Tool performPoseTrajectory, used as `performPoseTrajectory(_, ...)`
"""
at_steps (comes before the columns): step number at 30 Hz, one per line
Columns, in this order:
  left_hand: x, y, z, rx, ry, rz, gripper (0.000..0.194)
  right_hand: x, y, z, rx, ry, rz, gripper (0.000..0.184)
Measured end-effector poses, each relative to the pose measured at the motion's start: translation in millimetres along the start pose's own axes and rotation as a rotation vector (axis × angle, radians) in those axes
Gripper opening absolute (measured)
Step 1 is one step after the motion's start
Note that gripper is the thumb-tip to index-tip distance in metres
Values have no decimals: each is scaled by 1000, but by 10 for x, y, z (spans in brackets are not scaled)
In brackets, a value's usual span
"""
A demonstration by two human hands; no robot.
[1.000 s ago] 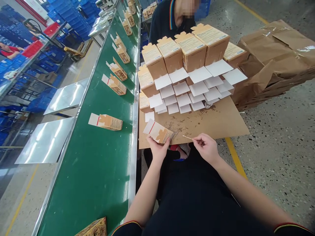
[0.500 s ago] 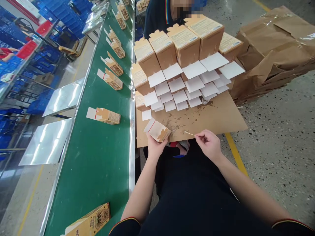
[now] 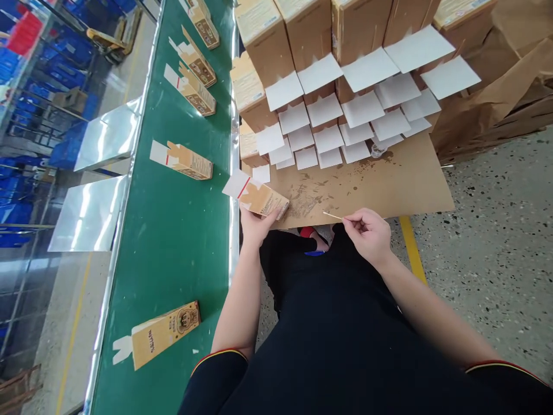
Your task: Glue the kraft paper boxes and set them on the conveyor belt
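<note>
Left hand (image 3: pixel 256 228) grip closed around an open-flapped carton (image 3: pixel 264 199), tilted, at the brown cardboard sheet's (image 3: pixel 397 193) near-left corner. Right hand (image 3: pixel 370 235) grip pinches a thin stick (image 3: pixel 333 216), tip apart from the carton.

Shiny metal panels (image 3: pixel 88 216) at left, pallet truck (image 3: pixel 103 39) beyond; blue crates (image 3: pixel 15 222) far left; yellow floor stripe (image 3: pixel 412 248).

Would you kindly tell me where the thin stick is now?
In the head view, the thin stick is pinched in the right hand by the edge of the brown sheet, pointing left toward the carton in the left hand.
</note>
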State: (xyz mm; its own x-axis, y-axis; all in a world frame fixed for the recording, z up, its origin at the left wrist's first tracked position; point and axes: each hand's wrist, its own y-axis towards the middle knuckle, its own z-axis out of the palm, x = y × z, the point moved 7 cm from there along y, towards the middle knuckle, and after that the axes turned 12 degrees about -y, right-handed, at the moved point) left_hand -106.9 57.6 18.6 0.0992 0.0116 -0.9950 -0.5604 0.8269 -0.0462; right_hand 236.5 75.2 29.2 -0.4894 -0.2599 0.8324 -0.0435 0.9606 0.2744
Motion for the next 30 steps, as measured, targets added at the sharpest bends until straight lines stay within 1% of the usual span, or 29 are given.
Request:
performPoseTrajectory(3,-87,48,-183,-7,1,20,85,-63,2,-27,6,-30,21,31)
performPoseTrajectory(7,-115,50,-503,-84,-3,-8,93,-116,3,-53,3,-30,24,30)
performPoseTrajectory(9,-132,41,-630,-124,-16,-6,96,-119,11,-50,8,-37,21,31)
performPoseTrajectory(13,-235,26,-780,-190,-46,55,100,-84,47,-44,5,-29,-26,26)
performPoseTrajectory(17,-339,1,-908,-281,-10,92,102,-90,83,-50,-15,-19,-70,24)
performPoseTrajectory(20,-349,-10,-1003,-295,29,97,102,-135,91,-48,-8,-20,-61,26)
performPoseTrajectory(22,-340,10,-1111,-301,52,121,101,-168,86,-50,2,-24,-41,28)
performPoseTrajectory(23,-340,35,-1188,-308,66,145,102,-181,83,-55,4,-29,-32,29)
performPoseTrajectory(25,-349,114,-1404,-354,109,203,104,-201,79,-74,1,-40,-19,31)
performPoseTrajectory(27,-349,211,-1676,-457,186,233,105,-207,85,-100,-8,-46,-25,30)
performPoseTrajectory(29,-315,289,-1919,-563,273,202,101,-204,98,-131,-22,-43,-46,28)
performPoseTrajectory(30,-288,308,-2003,-597,304,171,99,-207,105,-151,-32,-40,-55,28)
